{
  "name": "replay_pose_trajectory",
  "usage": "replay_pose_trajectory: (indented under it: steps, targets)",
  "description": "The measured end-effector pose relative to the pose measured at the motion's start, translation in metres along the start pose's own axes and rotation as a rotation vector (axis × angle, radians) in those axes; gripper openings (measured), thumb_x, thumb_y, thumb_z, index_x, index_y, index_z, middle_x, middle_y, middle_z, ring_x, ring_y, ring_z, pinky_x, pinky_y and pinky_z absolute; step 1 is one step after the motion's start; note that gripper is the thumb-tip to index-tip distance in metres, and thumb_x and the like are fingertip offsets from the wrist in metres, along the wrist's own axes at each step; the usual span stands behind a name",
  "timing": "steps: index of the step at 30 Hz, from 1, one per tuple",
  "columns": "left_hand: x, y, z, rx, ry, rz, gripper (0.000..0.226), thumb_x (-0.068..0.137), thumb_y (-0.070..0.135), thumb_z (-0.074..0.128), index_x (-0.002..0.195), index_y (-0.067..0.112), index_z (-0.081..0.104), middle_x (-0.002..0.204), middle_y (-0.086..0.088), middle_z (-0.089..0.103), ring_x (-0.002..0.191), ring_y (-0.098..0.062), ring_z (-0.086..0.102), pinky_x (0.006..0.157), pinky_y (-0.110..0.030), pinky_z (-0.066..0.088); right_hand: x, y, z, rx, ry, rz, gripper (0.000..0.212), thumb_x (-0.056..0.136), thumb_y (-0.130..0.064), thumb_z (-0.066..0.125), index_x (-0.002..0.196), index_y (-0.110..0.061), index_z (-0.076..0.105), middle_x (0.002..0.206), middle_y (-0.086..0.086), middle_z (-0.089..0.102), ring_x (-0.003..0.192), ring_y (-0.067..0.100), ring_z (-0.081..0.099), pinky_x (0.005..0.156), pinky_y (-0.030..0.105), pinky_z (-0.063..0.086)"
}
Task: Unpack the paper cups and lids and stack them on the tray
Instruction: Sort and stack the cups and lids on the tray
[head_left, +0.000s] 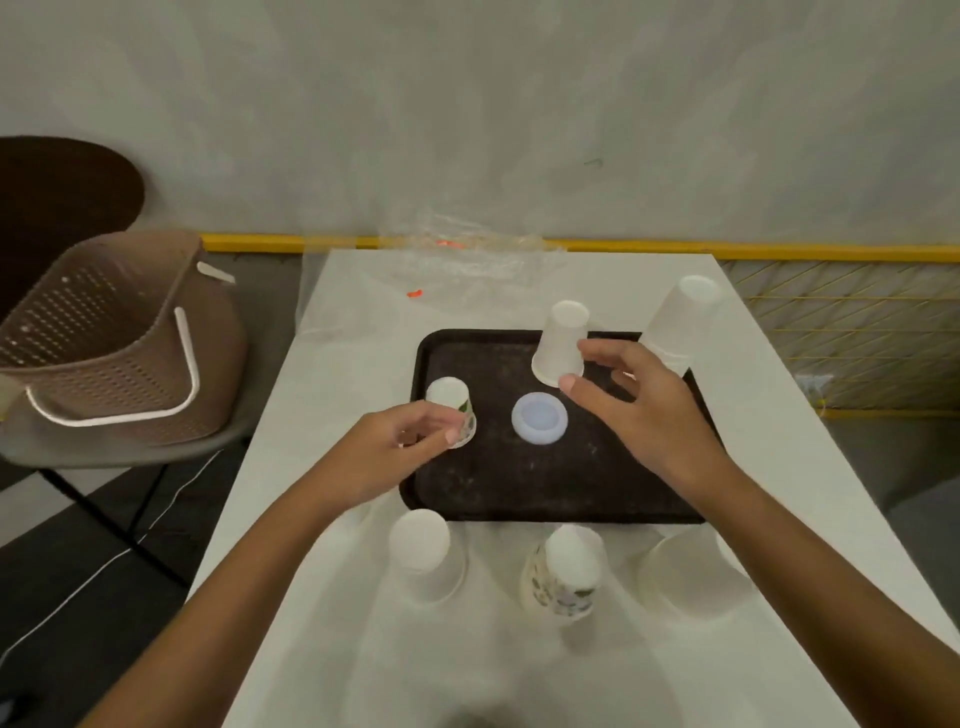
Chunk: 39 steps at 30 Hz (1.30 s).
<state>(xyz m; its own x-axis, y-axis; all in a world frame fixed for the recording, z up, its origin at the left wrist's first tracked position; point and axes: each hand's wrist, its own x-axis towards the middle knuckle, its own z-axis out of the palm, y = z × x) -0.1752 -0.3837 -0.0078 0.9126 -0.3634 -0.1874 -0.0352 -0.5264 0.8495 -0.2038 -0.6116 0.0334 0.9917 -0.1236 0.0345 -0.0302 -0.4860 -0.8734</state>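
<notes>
One white table (779, 415) bears a dark tray (519, 478), where the left hand (395, 441) pinches an upturned patterned cup (449, 395) at 9 o'clock, the right hand (639, 410) hovers, fingers loosely spread, just beside a plain cup (561, 343) at 12 o'clock, with a lid (539, 418) at centre.

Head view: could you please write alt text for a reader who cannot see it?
Over a dark tray on a white table, the left hand grips an inverted patterned cup and the right hand hovers at an inverted white cup; a lid lies between.
</notes>
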Motion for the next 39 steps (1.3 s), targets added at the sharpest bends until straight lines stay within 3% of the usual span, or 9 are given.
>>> replay_pose_trajectory:
  steps: [3, 8, 17, 22, 27, 29, 33, 37, 39]
  targets:
    - [-0.023, -0.023, -0.012, 0.023, -0.015, -0.027, 0.021, 0.088, 0.027, 0.059, 0.108, 0.033, 0.061, 0.114, 0.014, 0.063, 0.106, -0.001, 0.057, 0.094, -0.015, 0.042, -0.022, -0.006, 0.033, 0.068, -0.076, 0.022, 0.038, 0.082, -0.028, 0.066, 0.117, -0.026, 0.054, 0.121, -0.012, 0.054, 0.112, 0.001, 0.048, 0.097, 0.016, 0.035]
    - [-0.046, -0.055, -0.026, -0.005, -0.07, -0.081, 0.044, 0.073, 0.043, 0.066, 0.115, 0.036, 0.057, 0.122, 0.015, 0.059, 0.117, -0.005, 0.052, 0.105, -0.026, 0.04, -0.062, 0.001, 0.084, 0.125, -0.138, 0.087, 0.051, 0.075, -0.018, 0.074, 0.12, -0.02, 0.053, 0.119, -0.008, 0.057, 0.114, 0.002, 0.051, 0.102, 0.016, 0.038]
    - [-0.048, -0.084, -0.012, -0.057, -0.22, -0.094, 0.066, 0.07, 0.034, 0.077, 0.129, 0.037, 0.047, 0.136, 0.014, 0.049, 0.125, -0.005, 0.042, 0.107, -0.027, 0.034, -0.093, 0.047, 0.146, -0.139, -0.229, 0.271, 0.091, 0.07, -0.029, 0.079, 0.143, -0.022, 0.024, 0.147, -0.003, 0.035, 0.133, 0.014, 0.036, 0.105, 0.025, 0.031]
    - [-0.039, -0.093, 0.005, -0.046, -0.305, -0.074, 0.071, 0.071, 0.024, 0.079, 0.132, 0.034, 0.042, 0.131, 0.013, 0.048, 0.119, -0.006, 0.044, 0.101, -0.023, 0.036, -0.09, 0.06, 0.173, -0.087, -0.227, 0.257, 0.081, 0.068, -0.02, 0.081, 0.135, -0.021, 0.034, 0.132, -0.007, 0.045, 0.12, 0.01, 0.043, 0.094, 0.02, 0.037]
    - [-0.036, -0.101, 0.011, -0.055, -0.317, -0.088, 0.071, 0.07, 0.023, 0.08, 0.13, 0.03, 0.045, 0.132, 0.007, 0.051, 0.123, -0.015, 0.046, 0.107, -0.037, 0.039, -0.086, 0.064, 0.184, -0.047, -0.171, 0.237, 0.073, 0.07, -0.021, 0.079, 0.131, -0.016, 0.039, 0.12, -0.007, 0.047, 0.11, 0.008, 0.043, 0.095, 0.022, 0.041]
    - [-0.035, -0.101, 0.011, -0.051, -0.31, -0.087, 0.071, 0.07, 0.023, 0.079, 0.132, 0.028, 0.044, 0.134, 0.005, 0.05, 0.124, -0.017, 0.046, 0.107, -0.039, 0.039, -0.085, 0.064, 0.185, -0.039, -0.171, 0.245, 0.073, 0.07, -0.022, 0.079, 0.131, -0.015, 0.039, 0.124, -0.003, 0.049, 0.111, 0.009, 0.044, 0.098, 0.027, 0.042]
    - [-0.032, -0.099, 0.008, -0.061, -0.313, -0.073, 0.069, 0.072, 0.021, 0.078, 0.131, 0.027, 0.044, 0.132, 0.005, 0.051, 0.121, -0.016, 0.047, 0.106, -0.037, 0.041, -0.082, 0.062, 0.182, -0.015, -0.186, 0.243, 0.074, 0.07, -0.024, 0.079, 0.132, -0.017, 0.038, 0.129, 0.0, 0.05, 0.114, 0.012, 0.045, 0.099, 0.031, 0.043]
    - [-0.031, -0.095, 0.002, -0.077, -0.294, -0.052, 0.068, 0.069, 0.021, 0.08, 0.129, 0.028, 0.047, 0.127, 0.007, 0.054, 0.118, -0.013, 0.05, 0.103, -0.034, 0.044, -0.079, 0.056, 0.176, -0.004, -0.185, 0.221, 0.07, 0.068, -0.022, 0.08, 0.126, -0.023, 0.041, 0.115, -0.011, 0.049, 0.099, 0.004, 0.049, 0.09, 0.025, 0.046]
    - [-0.031, -0.092, -0.002, -0.083, -0.286, -0.038, 0.068, 0.069, 0.021, 0.081, 0.128, 0.029, 0.048, 0.124, 0.008, 0.055, 0.116, -0.013, 0.05, 0.101, -0.032, 0.045, -0.078, 0.051, 0.172, -0.007, -0.193, 0.22, 0.071, 0.068, -0.022, 0.08, 0.127, -0.024, 0.04, 0.115, -0.013, 0.046, 0.101, 0.004, 0.047, 0.086, 0.02, 0.042]
